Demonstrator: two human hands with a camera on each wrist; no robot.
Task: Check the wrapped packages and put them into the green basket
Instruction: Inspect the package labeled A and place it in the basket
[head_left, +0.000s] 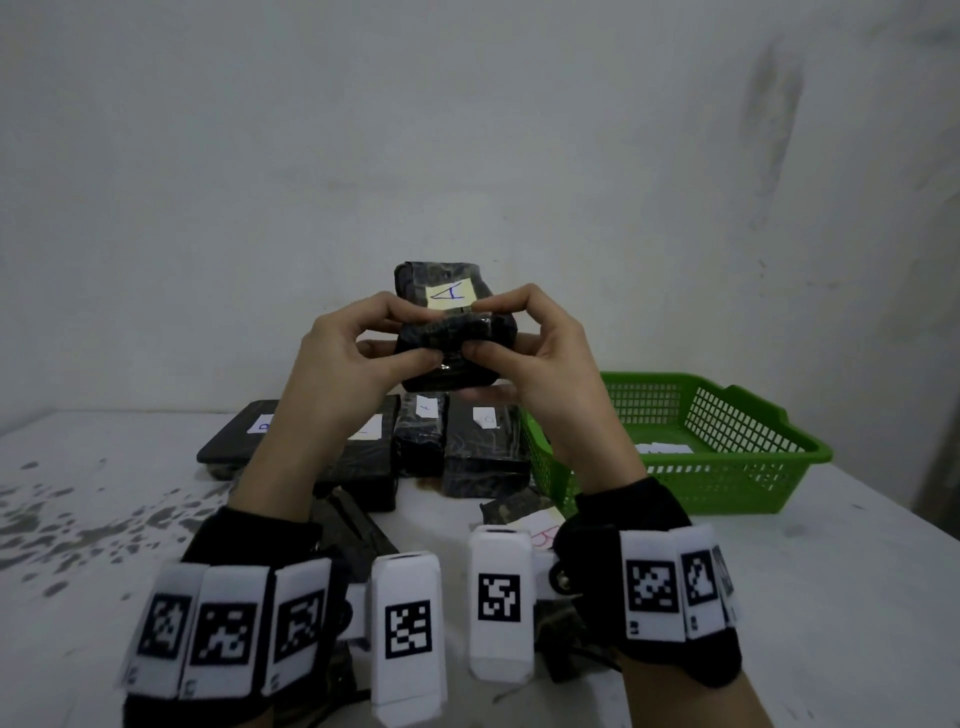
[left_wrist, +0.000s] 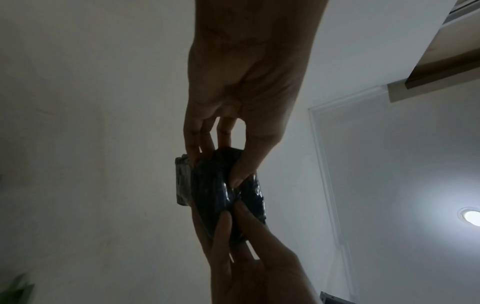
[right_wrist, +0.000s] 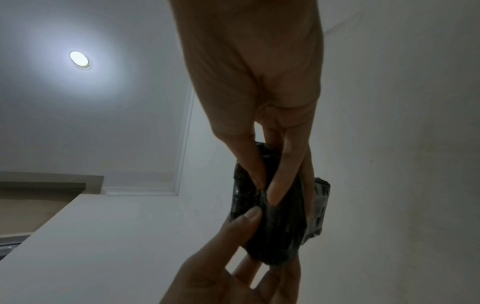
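I hold a black wrapped package (head_left: 452, 338) with a yellow note marked "A" up above the table, between both hands. My left hand (head_left: 423, 335) pinches its left side with thumb and fingers. My right hand (head_left: 480, 330) pinches the right side the same way, thumbs nearly meeting on the crinkled front. In the left wrist view the left hand (left_wrist: 233, 164) grips the package (left_wrist: 215, 191) from above. In the right wrist view the right hand (right_wrist: 265, 185) presses into the package (right_wrist: 280, 226). The green basket (head_left: 737, 467) stands on the table to the right.
Several more black wrapped packages (head_left: 483, 447) with white labels lie in a row on the white table (head_left: 104, 545), below my hands. Another labelled package (head_left: 524, 512) lies nearer me. Something white (head_left: 665, 448) shows inside the basket. A wall stands close behind.
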